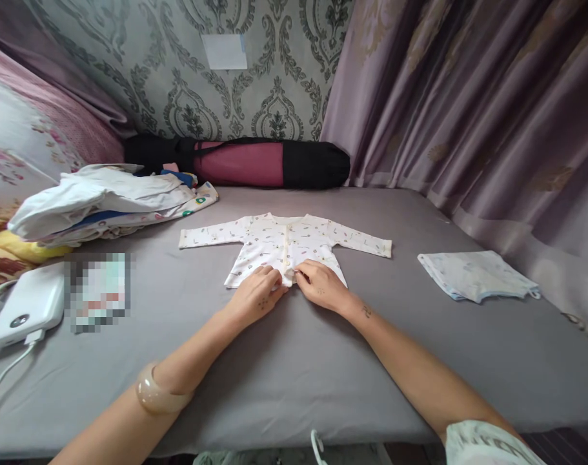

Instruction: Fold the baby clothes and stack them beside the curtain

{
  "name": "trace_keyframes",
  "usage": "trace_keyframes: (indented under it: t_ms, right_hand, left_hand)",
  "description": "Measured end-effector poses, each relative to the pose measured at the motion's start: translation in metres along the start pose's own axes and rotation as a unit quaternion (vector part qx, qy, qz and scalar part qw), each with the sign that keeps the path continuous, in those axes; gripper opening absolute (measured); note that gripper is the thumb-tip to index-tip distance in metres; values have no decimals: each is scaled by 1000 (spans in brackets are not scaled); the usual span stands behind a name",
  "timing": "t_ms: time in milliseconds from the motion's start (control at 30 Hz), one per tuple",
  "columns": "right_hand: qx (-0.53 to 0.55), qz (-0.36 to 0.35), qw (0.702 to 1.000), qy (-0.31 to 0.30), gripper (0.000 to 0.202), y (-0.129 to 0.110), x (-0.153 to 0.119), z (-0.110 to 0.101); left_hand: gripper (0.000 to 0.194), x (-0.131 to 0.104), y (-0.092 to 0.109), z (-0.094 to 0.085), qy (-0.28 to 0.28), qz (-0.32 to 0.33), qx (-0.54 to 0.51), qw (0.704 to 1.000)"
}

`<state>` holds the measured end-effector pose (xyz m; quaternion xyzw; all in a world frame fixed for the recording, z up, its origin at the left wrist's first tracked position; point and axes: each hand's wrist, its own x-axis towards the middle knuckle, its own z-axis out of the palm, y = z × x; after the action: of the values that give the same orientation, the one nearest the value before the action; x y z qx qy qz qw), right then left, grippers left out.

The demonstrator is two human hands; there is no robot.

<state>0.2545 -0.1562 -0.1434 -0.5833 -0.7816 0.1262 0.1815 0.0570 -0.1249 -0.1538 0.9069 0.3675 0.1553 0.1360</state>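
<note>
A small white printed baby shirt (269, 240) lies spread on the grey-covered surface (294, 374), both sleeves stretched out sideways. Its front has a cream button strip down the middle. My left hand (259, 294) is at the bottom hem, just left of the strip, fingers pinched together on the cloth. On the other side of the strip, my right hand (320, 284) pinches the hem edge with thumb and forefinger. The two hands are close together but apart. The fingertips partly hide the lower end of the strip.
Piled clothes (104, 197) lie at the back left, beside a long black and maroon bag (240, 163) along the wall. A white power bank (30, 303) with a cable and a blurred item (100, 290) are at left. Folded cloth (477, 274) rests at right; a white hook (317, 445) shows at the front edge.
</note>
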Motion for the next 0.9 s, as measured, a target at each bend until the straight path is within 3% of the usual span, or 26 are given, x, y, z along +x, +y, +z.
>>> trace_keyframes:
  t_ms: [167, 300, 433, 533, 667, 767, 900]
  right_hand:
    - [23, 48, 998, 30, 31, -2, 2, 4]
    - [20, 14, 999, 27, 32, -9, -4, 3]
    - [5, -53, 999, -13, 31, -11, -11, -2]
    - [-31, -18, 999, 20, 35, -5, -10, -3]
    - [-103, 56, 993, 17, 53, 12, -7, 3]
    - [-107, 94, 989, -32, 64, 22, -6, 10]
    - [-92, 108, 988, -62, 69, 24, -7, 13]
  left_hand:
    - [30, -2, 5, -3, -13, 45, 10, 999]
    - [25, -5, 7, -5, -10, 89, 8, 996]
    - [24, -5, 5, -6, 42, 9, -18, 999]
    - [28, -3, 1, -3, 71, 3, -11, 997]
    - [40, -2, -4, 7, 9, 70, -1, 998]
    - [44, -4, -6, 13, -25, 68, 15, 997]
    - [44, -5, -6, 13, -29, 74, 23, 997]
